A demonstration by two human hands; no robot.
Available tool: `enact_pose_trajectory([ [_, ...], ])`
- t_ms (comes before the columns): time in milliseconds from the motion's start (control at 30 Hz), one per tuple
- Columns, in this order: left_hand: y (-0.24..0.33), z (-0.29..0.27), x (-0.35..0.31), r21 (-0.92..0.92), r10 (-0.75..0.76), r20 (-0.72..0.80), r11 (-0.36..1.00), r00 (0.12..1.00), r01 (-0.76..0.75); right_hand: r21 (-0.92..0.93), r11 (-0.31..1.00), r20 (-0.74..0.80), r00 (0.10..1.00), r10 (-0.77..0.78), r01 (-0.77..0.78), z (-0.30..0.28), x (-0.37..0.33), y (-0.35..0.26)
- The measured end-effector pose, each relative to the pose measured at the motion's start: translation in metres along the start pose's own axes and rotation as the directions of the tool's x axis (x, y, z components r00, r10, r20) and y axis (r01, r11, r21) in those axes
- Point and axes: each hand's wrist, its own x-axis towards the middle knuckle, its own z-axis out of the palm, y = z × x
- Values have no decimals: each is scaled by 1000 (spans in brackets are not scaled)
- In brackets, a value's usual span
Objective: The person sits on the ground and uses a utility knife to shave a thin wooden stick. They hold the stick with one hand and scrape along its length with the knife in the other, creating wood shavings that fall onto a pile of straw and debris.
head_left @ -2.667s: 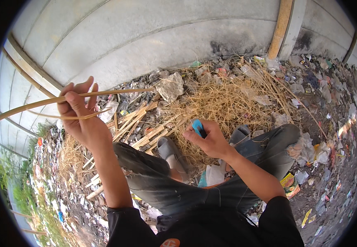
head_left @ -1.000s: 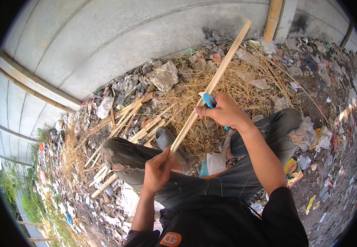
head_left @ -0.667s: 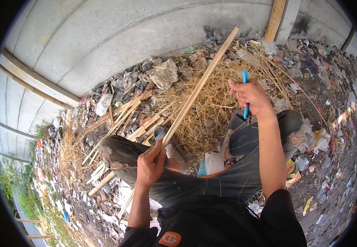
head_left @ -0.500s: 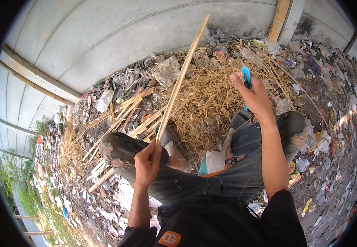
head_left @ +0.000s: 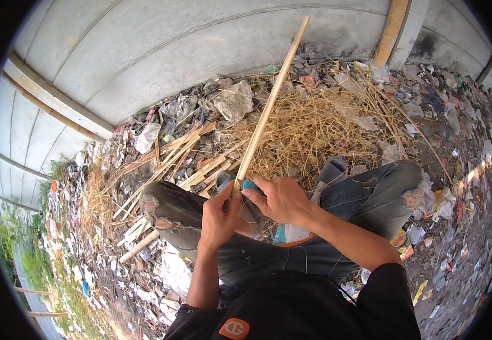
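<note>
A long, flat bamboo strip [head_left: 272, 99] slants up and away from my lap toward the wall. Its near end is pinched in my left hand [head_left: 218, 218], the thumb and fingers closed about it. Right beside that end, my right hand [head_left: 283, 199] is closed around a blue box cutter [head_left: 251, 187]. Only part of the cutter's blue body shows; the blade is hidden by the fingers and the strip. Both hands meet between my bent knees, above the ground.
Split bamboo pieces [head_left: 186, 150] lie in a pile at the left, beyond my knee. A heap of dry shavings [head_left: 319, 127] spreads ahead of my feet, near a rock [head_left: 234, 102]. A concrete wall [head_left: 200, 51] closes the far side. Litter covers the ground around.
My right hand has come down and left with the box cutter, to the near end of the bamboo strip. My left hand and the strip have shifted slightly right.
</note>
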Motion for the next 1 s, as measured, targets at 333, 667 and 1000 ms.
enact_pose_trajectory([
  [333, -6, -14, -1, 115, -20, 70, 993, 997, 12, -152, 986, -166, 986, 36, -61, -1, 20, 22],
  [667, -28, -62, -73, 24, -127, 272, 992, 954, 125, -18, 877, -586, 716, 380, -481, -121, 62, 134],
  [1000, -56, -107, -107, -153, -272, 162, 943, 949, 297, -278, 719, -519, 730, 446, -637, -239, 92, 228],
])
